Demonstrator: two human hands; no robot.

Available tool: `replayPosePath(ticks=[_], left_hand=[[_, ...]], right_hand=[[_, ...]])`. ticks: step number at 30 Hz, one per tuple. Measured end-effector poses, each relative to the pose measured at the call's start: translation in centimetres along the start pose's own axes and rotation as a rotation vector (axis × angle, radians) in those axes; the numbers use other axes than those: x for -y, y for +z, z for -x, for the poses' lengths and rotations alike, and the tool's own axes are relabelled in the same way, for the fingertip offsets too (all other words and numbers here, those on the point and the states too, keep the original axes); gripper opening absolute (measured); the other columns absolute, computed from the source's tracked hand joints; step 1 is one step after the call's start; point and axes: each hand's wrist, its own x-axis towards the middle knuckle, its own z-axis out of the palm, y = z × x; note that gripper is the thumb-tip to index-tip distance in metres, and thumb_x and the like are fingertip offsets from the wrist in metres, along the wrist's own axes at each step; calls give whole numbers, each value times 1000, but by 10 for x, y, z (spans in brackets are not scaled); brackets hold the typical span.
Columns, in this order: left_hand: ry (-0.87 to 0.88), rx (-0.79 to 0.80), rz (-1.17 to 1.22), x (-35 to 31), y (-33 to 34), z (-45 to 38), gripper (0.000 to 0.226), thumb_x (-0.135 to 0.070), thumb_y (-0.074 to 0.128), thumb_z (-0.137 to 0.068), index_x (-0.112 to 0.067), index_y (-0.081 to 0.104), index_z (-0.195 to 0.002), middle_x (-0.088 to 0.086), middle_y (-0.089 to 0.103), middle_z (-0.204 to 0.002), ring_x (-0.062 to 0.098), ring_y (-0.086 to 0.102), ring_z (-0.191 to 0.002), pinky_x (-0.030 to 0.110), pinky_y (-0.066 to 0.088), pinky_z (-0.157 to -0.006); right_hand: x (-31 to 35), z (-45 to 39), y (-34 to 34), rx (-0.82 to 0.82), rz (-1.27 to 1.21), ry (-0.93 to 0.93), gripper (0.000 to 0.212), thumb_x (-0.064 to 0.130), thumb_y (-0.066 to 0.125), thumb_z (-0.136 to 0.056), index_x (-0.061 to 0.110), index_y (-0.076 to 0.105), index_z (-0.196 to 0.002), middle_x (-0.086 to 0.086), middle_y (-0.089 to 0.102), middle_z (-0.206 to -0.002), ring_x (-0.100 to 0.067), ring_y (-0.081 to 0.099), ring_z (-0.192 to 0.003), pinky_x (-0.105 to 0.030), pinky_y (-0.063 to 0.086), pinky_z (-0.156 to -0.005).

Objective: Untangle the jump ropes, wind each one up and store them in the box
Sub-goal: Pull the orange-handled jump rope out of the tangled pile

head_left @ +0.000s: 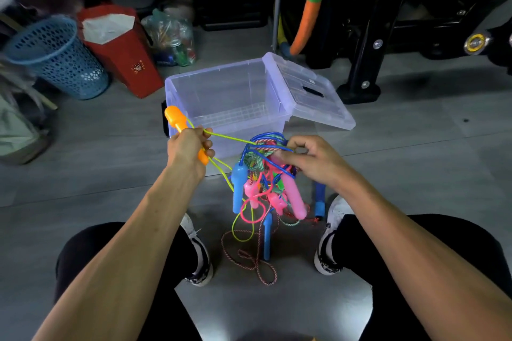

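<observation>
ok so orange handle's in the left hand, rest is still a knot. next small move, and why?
Probably keep drawing the yellow-green cord out leftward with the left hand, which grips the orange handle, while the right hand pinches the bundle at its top. That cord runs taut into the knot, so it looks like the strand nearest freeing. The box stands open and holds no rope yet.

Dim, blurred, edge-warped wide-angle view
</observation>
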Motion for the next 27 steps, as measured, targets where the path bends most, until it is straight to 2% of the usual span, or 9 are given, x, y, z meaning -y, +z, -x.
replayPosePath(ticks=[3, 5, 7, 10, 13, 18, 21, 24, 27], left_hand=[[21, 16, 43, -2, 3, 2, 15, -2, 46, -96, -8, 51, -83, 6, 58, -73, 11, 50, -46, 18, 32, -40], [43, 71, 50, -2, 9, 11, 16, -3, 45, -97, -9, 51, -83, 5, 56, -70, 12, 52, -48, 19, 35, -41], [64, 162, -4, 2, 15, 21, 16, -3, 43, -97, -10, 51, -85, 5, 56, -70, 14, 51, -52, 20, 39, -42], [110, 291, -209, 10, 19, 28, 14, -5, 45, -96, -12, 49, -84, 5, 55, -69, 16, 47, -50, 23, 40, -43], [153, 303, -483, 14, 18, 23, 14, -11, 53, -91, -14, 47, -79, 3, 48, -65, 15, 37, -42, 21, 32, -40], [169, 498, -731, 26, 24, 28, 24, -29, 78, -80, -19, 56, -85, -11, 42, -44, 8, 31, -32, 15, 26, -36], [253, 466, -764, 29, 29, 29, 31, -30, 78, -79, -19, 51, -67, -11, 34, -42, 9, 29, -35, 18, 25, -38], [358, 347, -868, 30, 30, 24, 29, -26, 65, -81, -16, 44, -63, -1, 36, -52, 15, 31, -45, 24, 28, -48], [330, 352, -831, 33, 33, 26, 22, -23, 61, -81, -15, 48, -66, 4, 37, -56, 17, 31, -49, 29, 29, -51]], right_hand=[[2, -2, -5, -130, -161, 55, 29, 36, 73, -83, 13, 62, -69, -9, 59, -67, -18, 52, -64, -35, 43, -65], [-2, -5, -6, -250, -48, 78, 35, 36, 67, -89, 8, 62, -70, -5, 57, -59, -14, 49, -56, -32, 44, -58], [-5, -8, -4, -336, 89, 72, 39, 39, 64, -91, 3, 64, -75, -12, 65, -66, -14, 52, -56, -35, 49, -56], [-6, -8, 0, -288, -31, 106, 24, 25, 68, -89, 11, 59, -71, -9, 68, -68, -17, 58, -59, -49, 56, -64], [1, -6, 1, -191, -95, 139, 21, 19, 76, -74, 22, 56, -69, -5, 63, -71, -21, 60, -67, -57, 55, -71], [16, 3, -1, -164, -50, -8, 41, -5, 68, -76, 30, 51, -90, 10, 62, -99, -10, 59, -72, -32, 50, -69], [23, 12, 0, -110, -46, -92, 60, -4, 71, -75, 44, 51, -106, 13, 58, -117, -11, 65, -84, -25, 55, -73], [22, 13, 2, -130, 30, -111, 53, 9, 80, -74, 42, 51, -104, 8, 60, -107, -6, 62, -79, -24, 54, -73], [18, 13, 2, -168, 204, -118, 44, 19, 84, -69, 32, 50, -93, 2, 63, -85, -5, 57, -66, -29, 51, -65]])
